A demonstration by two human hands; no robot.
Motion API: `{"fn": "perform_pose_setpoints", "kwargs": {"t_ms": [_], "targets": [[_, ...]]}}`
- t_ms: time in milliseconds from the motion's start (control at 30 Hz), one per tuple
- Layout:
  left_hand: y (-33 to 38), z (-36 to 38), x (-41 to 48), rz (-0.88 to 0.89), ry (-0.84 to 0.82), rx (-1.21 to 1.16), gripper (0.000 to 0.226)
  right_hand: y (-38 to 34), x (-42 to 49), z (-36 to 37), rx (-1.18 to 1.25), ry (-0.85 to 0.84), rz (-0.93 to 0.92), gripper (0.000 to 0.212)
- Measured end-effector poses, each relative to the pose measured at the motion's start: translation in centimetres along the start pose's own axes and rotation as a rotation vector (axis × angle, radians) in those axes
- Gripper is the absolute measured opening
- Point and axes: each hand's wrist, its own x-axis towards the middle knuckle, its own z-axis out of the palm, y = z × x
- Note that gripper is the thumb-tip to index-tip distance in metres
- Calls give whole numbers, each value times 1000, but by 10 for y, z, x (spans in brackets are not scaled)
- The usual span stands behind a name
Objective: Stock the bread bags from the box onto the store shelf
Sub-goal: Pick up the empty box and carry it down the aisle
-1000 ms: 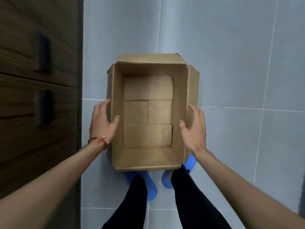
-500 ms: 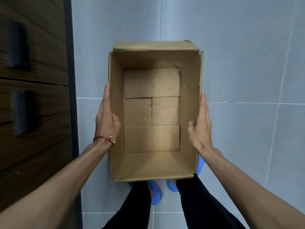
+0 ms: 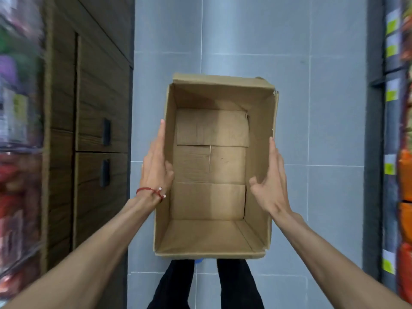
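- Box [image 3: 209,235] is now lifted off the floor [image 3: 323,130]; a second ago it sat on the tiles.
- Left hand [image 3: 156,168] flat on the box's left wall, right hand [image 3: 270,186] on its right wall.
- Each grip is open-palmed, fingers straight, squeezing the box.
- Box empty, no bread bags seen; stocking looks finished.

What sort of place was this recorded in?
Most likely a shop aisle: orange packaged goods with shelf-edge labels on the right, blurred colourful stock on shelving at left, and an empty cardboard box held over the grey tiled floor.
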Motion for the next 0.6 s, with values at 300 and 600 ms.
{"fn": "perform_pose_setpoints", "kwargs": {"t_ms": [300, 600], "targets": [[143, -87, -20, 35, 149, -66, 113, -107, -16, -150, 19, 39, -122, 114], [257, -178, 46, 141, 206, -130, 105, -216, 28, -242, 48, 78, -178, 115]]}}
